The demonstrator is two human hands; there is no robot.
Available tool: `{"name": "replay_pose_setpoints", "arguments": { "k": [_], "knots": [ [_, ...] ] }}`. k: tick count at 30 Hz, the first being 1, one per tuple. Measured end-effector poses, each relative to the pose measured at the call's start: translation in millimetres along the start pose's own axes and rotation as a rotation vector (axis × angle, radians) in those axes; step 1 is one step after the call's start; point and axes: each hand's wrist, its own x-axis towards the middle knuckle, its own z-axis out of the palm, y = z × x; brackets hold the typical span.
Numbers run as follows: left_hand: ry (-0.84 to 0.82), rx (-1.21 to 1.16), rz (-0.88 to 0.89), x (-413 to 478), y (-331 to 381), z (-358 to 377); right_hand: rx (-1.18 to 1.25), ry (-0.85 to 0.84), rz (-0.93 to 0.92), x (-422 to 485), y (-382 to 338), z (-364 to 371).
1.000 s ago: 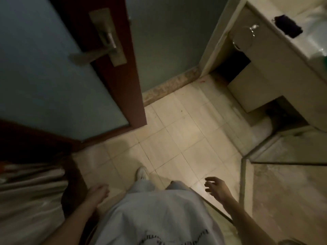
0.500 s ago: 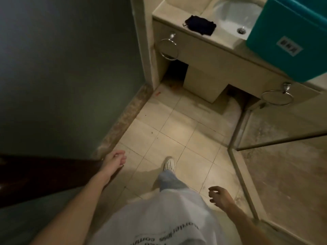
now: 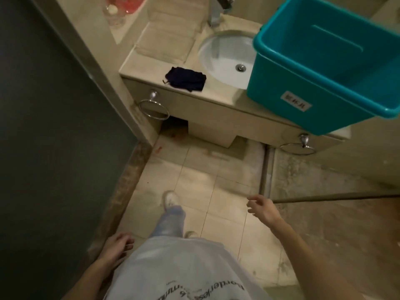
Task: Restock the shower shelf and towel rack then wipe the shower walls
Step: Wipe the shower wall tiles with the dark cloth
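Note:
I stand on a tiled bathroom floor facing a beige vanity. A teal plastic bin rests on the counter at the right, partly over the white sink. A dark folded cloth lies on the counter left of the sink. Two chrome towel rings hang on the vanity front, one at the left and one at the right; both are bare. My left hand hangs by my hip, fingers loose, holding nothing. My right hand reaches forward, fingers spread and empty.
A dark frosted door panel fills the left side. The glass shower enclosure with its metal frame is at the right, its floor stained. A clear bottle and pink items sit at the counter's back corner. A chrome tap stands behind the sink.
I have walked in through the doorway; the view swung from the door and floor up to the vanity, sink and teal bin. My right hand rose forward; the left dropped to my side.

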Motion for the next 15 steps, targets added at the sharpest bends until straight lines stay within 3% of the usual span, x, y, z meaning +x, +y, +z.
{"name": "replay_pose_setpoints", "arguments": {
  "k": [9, 15],
  "knots": [
    [-0.09, 0.041, 0.045, 87.4, 166.9, 8.9, -0.001, 0.01, -0.13, 92.9, -186.2, -2.0],
    [-0.105, 0.15, 0.216, 119.2, 314.3, 19.4, -0.074, 0.049, -0.294, 140.8, -300.4, -13.8]
  ]
}}
